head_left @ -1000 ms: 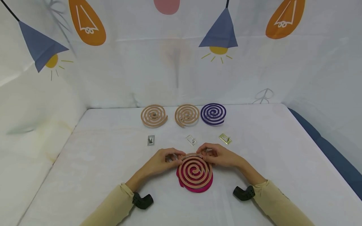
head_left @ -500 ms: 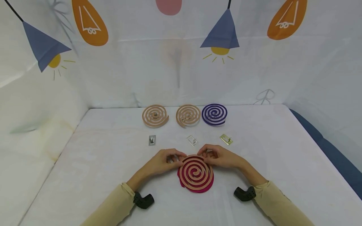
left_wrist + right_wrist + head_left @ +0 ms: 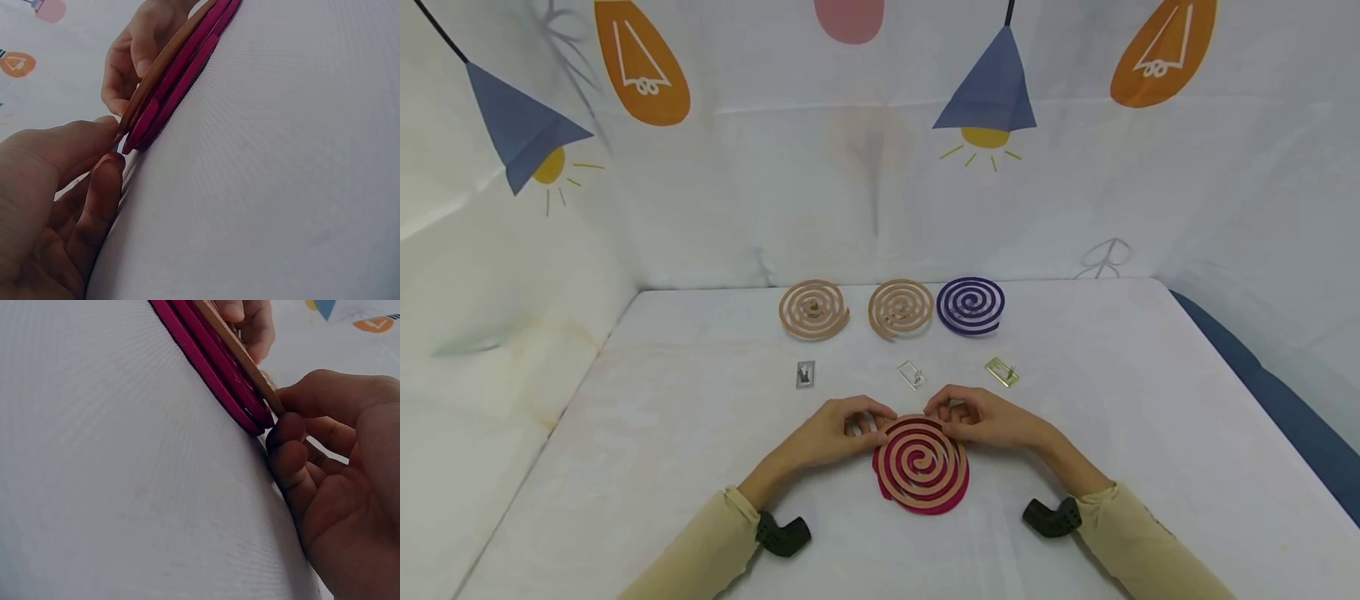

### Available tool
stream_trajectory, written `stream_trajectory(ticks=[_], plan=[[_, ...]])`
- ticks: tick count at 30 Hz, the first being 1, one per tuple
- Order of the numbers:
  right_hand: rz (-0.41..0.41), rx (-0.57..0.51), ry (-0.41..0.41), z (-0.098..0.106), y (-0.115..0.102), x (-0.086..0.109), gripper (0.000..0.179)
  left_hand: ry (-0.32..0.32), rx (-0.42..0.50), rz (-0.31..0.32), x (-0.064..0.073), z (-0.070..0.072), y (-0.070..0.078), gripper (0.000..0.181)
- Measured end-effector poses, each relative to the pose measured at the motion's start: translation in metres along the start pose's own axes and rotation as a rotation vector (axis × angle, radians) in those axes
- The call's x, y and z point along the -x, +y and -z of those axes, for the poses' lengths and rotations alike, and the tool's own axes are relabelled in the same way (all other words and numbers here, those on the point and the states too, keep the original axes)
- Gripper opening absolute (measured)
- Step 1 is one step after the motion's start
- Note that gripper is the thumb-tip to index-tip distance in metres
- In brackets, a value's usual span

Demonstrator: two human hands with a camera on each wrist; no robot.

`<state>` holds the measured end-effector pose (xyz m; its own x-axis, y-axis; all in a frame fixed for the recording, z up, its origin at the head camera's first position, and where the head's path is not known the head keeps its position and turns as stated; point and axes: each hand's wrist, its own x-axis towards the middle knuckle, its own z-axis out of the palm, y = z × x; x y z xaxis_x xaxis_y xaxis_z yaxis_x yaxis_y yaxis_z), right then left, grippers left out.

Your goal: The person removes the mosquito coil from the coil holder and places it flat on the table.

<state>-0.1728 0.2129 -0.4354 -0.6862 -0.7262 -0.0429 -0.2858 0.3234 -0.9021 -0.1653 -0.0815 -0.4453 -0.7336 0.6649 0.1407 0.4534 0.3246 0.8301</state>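
Over a flat magenta spiral (image 3: 195, 65), our left hand (image 3: 837, 429) and right hand (image 3: 992, 418) pinch a tan spiral (image 3: 919, 461). Fingers curled, nearly closed.

Flat tan spiral (image 3: 917, 457), nearly level, over a slightly offset, layered magenta coil (image 3: 187, 72) on the white tabletop (image 3: 1150, 417).

Sleeves (image 3: 696, 546): tan, long, puckered at the cuffs
Wrist pieces (image 3: 1052, 517): black, bent like pipe elbows
Left hand (image 3: 831, 431): bare
Right hand (image 3: 991, 417): bare
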Motion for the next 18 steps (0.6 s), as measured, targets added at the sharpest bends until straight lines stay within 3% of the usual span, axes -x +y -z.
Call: stream_trajectory(ticks=[18], plan=[[0.003, 0.011, 0.003, -0.0011, -0.0001, 0.0007, 0.027, 0.02, -0.026, 0.031, 0.0006, -0.0014, 0.0055, 0.026]])
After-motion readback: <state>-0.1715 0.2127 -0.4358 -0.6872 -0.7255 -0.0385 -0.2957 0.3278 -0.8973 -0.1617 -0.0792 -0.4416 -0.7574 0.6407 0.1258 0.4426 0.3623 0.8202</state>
